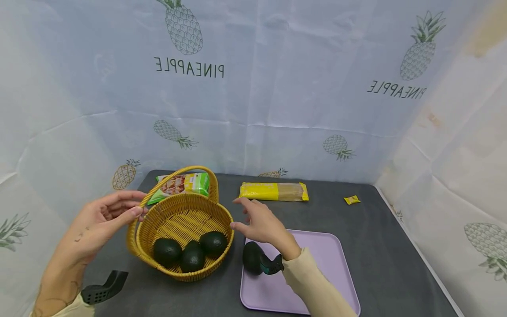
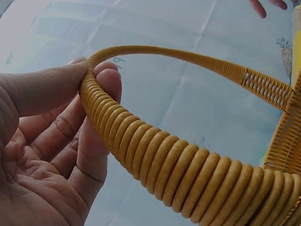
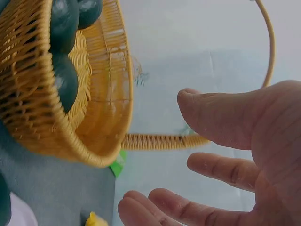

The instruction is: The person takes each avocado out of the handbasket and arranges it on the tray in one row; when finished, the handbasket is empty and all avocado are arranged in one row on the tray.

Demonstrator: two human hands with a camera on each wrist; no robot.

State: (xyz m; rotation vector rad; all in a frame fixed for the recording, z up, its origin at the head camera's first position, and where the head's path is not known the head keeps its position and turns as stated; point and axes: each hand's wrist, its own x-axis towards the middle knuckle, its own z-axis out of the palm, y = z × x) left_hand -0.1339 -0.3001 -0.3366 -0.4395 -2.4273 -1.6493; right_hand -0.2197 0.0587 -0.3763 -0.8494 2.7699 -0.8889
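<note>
A yellow wicker basket [image 1: 184,218] stands left of centre in the head view, with three dark green avocados [image 1: 192,256] inside on its near side. My left hand [image 1: 99,224] pinches the basket's arched handle [image 2: 155,155] between thumb and fingers. Just off the basket's right rim hovers my right hand [image 1: 261,222], its fingers loosely spread and nothing held; the right wrist view shows air between this hand [image 3: 225,174] and the basket. Another avocado [image 1: 251,258] lies on the left part of a lilac tray [image 1: 328,264], partly covered by the right wrist's black strap piece.
Behind the basket lies a green snack bag [image 1: 202,182]. A yellow packet of noodles [image 1: 259,191] rests at the back, and a small yellow wrapped piece [image 1: 351,200] sits farther right. Pineapple-printed cloth [image 1: 285,97] encloses the dark grey table [image 1: 388,255].
</note>
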